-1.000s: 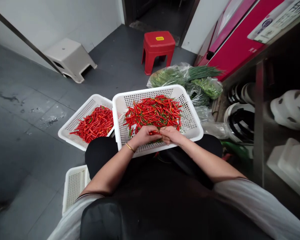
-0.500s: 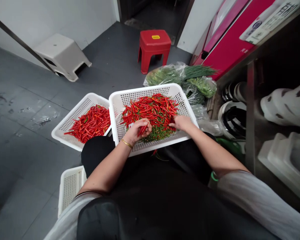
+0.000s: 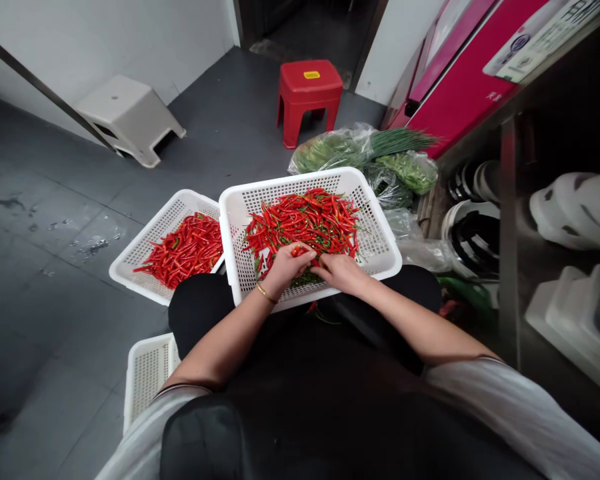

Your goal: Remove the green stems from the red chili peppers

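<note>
A white perforated basket (image 3: 237,280) rests on my lap, holding a heap of red chillies (image 3: 305,217) with green stems among them. Above its near side, my left hand (image 3: 291,267) is closed around several red chillies, whose ends show by the thumb. My right hand (image 3: 340,272) meets it from the right, fingers pinched on a red chilli between the two hands. Parts of the fingers hide one another. To the left, a second white basket (image 3: 130,257) contains red chillies (image 3: 190,247).
A third white basket (image 3: 147,373) sits on the floor at lower left. Bagged green vegetables (image 3: 330,150) lie beyond my lap. A red stool (image 3: 310,93) and a white stool (image 3: 130,117) stand farther off. Shelves with white containers (image 3: 575,307) line the right side.
My right hand has moved left from the chilli heap to meet my left hand. My left hand has shifted slightly right, still holding chillies. The view has shifted a little.
</note>
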A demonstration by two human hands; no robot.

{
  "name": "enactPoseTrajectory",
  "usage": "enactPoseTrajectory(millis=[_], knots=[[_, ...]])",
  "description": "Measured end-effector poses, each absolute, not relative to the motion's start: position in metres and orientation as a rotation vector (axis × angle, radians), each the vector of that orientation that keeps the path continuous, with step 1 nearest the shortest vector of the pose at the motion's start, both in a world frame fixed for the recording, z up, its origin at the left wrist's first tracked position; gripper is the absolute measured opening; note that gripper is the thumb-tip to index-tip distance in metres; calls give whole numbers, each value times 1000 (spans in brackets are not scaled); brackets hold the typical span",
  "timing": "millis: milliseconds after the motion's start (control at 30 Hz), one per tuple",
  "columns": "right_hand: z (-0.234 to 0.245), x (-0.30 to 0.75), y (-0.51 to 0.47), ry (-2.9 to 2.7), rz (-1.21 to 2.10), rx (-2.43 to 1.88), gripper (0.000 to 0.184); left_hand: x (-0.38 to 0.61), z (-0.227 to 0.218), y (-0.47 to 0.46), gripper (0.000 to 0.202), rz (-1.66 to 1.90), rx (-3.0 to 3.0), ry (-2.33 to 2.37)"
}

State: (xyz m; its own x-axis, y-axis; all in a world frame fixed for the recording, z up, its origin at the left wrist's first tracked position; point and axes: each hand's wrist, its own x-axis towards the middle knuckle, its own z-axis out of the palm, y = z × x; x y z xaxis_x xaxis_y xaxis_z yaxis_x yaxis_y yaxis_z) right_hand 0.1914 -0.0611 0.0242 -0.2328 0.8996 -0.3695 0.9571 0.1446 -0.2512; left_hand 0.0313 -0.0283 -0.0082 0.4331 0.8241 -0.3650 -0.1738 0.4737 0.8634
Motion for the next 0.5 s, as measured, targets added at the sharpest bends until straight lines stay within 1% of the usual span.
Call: enactPoseTrajectory(millis=[100, 133, 200, 267, 333, 367, 433, 500], knots=[[19, 187, -73, 2427, -834, 1932, 36, 29, -9, -29, 40, 725, 806, 970], [19, 187, -78, 2530, -908, 1861, 37, 27, -9, -28, 41, 673, 789, 972], [25, 190, -86, 2738, -1044, 1586, 36, 23, -9, -24, 40, 538, 750, 932], [32, 198, -84, 2791, -1098, 1342, 34, 18, -8, -19, 36, 473, 693, 864], [33, 211, -70, 2644, -985, 1387, 30, 14, -8, -13, 32, 525, 624, 790], [30, 218, -60, 2537, -843, 1512, 27, 12, -7, -10, 30, 566, 590, 760], [17, 229, -36, 2302, -510, 1724, 36, 9, -6, -6, 26, 637, 545, 734], [3, 233, -17, 2200, -376, 1758, 31, 8, -6, -5, 27, 680, 540, 751]])
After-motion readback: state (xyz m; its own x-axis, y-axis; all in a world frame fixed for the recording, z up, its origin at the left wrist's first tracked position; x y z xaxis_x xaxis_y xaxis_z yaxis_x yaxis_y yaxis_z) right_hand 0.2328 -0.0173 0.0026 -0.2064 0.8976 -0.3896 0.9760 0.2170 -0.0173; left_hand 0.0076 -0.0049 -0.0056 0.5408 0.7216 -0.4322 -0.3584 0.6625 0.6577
